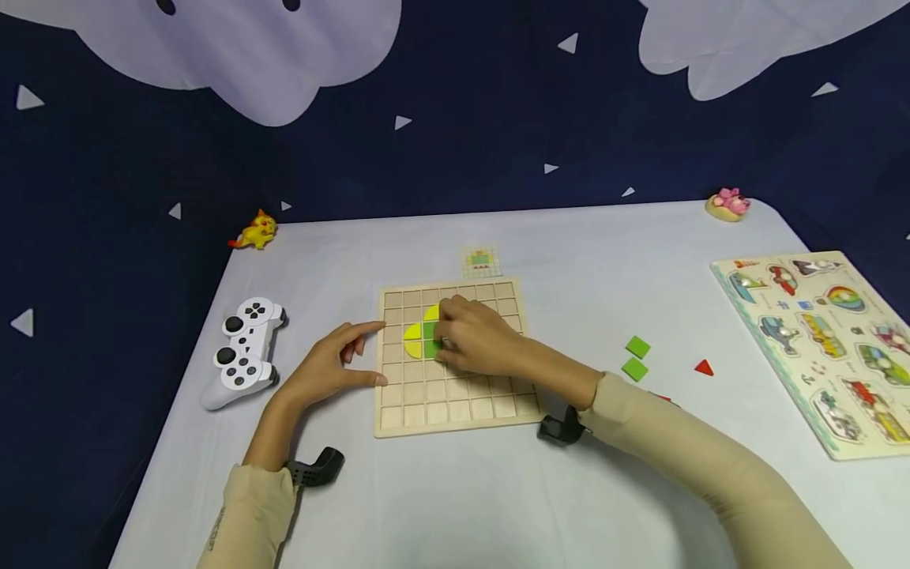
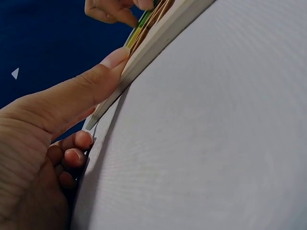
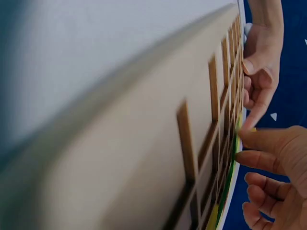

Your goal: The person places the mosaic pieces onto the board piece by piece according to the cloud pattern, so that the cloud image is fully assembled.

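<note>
A wooden grid board (image 1: 455,395) lies in the middle of the white table. Yellow (image 1: 415,336) and green pieces (image 1: 430,350) sit in its upper left cells. My right hand (image 1: 455,336) reaches over them, fingertips pinching a green piece (image 3: 235,143) at the board. My left hand (image 1: 348,363) rests at the board's left edge, with index finger and thumb touching the rim. In the left wrist view the thumb (image 2: 96,81) presses on the board's rim (image 2: 158,43); the other fingers curl beneath it.
A white game controller (image 1: 245,352) lies left of the board. Two green squares (image 1: 636,357) and a red triangle (image 1: 703,367) lie to the right. A vehicle peg puzzle (image 1: 817,348) is at far right, a pattern card (image 1: 481,259) behind the board, and small toys (image 1: 254,231) (image 1: 728,204) at the back.
</note>
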Motion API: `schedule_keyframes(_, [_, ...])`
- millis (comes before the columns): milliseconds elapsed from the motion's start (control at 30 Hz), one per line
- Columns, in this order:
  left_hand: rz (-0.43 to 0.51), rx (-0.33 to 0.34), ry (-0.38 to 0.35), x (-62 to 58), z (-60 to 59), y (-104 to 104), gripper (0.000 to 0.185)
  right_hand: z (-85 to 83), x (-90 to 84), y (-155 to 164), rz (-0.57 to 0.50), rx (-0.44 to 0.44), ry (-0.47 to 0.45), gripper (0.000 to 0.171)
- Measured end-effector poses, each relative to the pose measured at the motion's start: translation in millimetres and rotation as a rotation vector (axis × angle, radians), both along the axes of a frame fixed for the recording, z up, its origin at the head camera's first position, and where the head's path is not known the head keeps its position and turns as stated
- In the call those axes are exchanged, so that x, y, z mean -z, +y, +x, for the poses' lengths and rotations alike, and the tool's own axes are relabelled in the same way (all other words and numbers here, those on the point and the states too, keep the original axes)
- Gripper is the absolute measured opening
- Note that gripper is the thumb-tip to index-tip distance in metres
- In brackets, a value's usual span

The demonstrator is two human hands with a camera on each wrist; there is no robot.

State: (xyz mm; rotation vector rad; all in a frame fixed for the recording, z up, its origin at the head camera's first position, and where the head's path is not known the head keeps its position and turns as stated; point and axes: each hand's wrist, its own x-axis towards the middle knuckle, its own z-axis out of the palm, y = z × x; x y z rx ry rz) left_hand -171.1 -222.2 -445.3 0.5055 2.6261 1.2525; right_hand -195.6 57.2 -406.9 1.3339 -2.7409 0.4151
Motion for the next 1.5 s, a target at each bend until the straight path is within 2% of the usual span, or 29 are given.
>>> schedule_keyframes(167, [0.002, -0.008, 0.001, 3.1, 2.2, -1.0, 0.080, 7.0, -4.9, 17.1, -0.050, 0.032, 0.003, 0.026])
schedule_keyframes(333, [0.008, -0.020, -0.018, 2.5, 2.7, -1.9, 0.081, 14.1, -6.0, 55.4, -0.089, 0.097, -0.013, 0.025])
schedule_keyframes(500, [0.005, -0.023, -0.028, 0.2, 3.3, -2.5, 0.082, 18.0, -4.1, 103.3, -0.049, 0.192, -0.022, 0.028])
schedule_keyframes(700, [0.007, -0.022, -0.026, 0.1, 3.5, -3.0, 0.082, 25.0, -2.9, 156.2, -0.006, 0.263, -0.017, 0.028])
schedule_keyframes(900, [0.010, -0.016, -0.021, 1.3, 3.2, -2.8, 0.082, 32.4, -3.9, 194.8, -0.001, 0.326, 0.031, 0.026])
schedule_keyframes(1233, [-0.003, -0.011, -0.017, -0.2, 1.2, -0.5, 0.082, 46.3, -5.1, 231.4, 0.005, 0.431, 0.085, 0.026])
schedule_keyframes(1500, [0.001, -0.014, -0.032, -2.4, 2.0, 0.0, 0.081, 46.7, -3.5, 237.6, 0.023, 0.486, 0.009, 0.022])
